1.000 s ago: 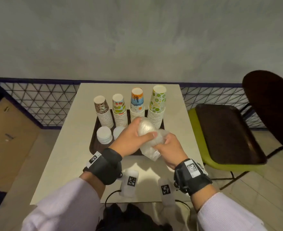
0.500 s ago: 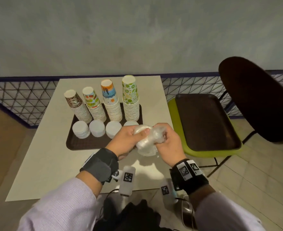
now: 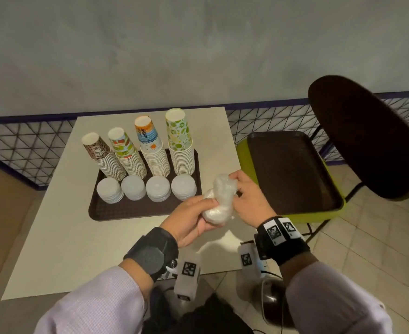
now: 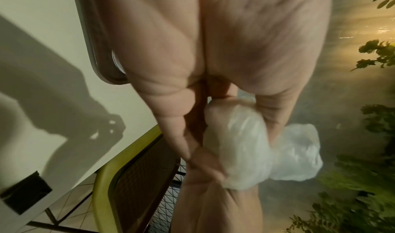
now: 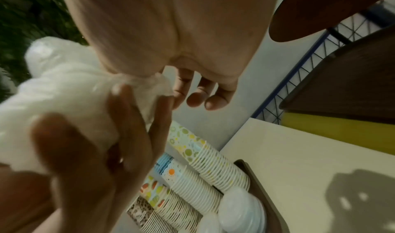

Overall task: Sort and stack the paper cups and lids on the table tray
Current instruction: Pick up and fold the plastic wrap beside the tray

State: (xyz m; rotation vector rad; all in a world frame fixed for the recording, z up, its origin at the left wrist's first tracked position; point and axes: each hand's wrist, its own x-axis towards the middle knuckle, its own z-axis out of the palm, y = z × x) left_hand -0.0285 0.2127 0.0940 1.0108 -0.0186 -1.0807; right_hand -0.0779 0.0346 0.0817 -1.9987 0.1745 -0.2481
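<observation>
Above the table's (image 3: 61, 237) near right corner, the left hand (image 3: 189, 218) curls round the lower end of a plastic-wrapped sleeve of lids (image 3: 219, 201) while the right hand (image 3: 249, 201) pinches the crumpled wrap at its upper end. Four stacks of cups (image 3: 155, 150) line the far edge of the brown tray (image 3: 131, 210), with four piles of lids (image 3: 159, 191) in front of them. To unwrap well, I judge the left should hold firm while the right peels the film away, so no lids spill.
</observation>
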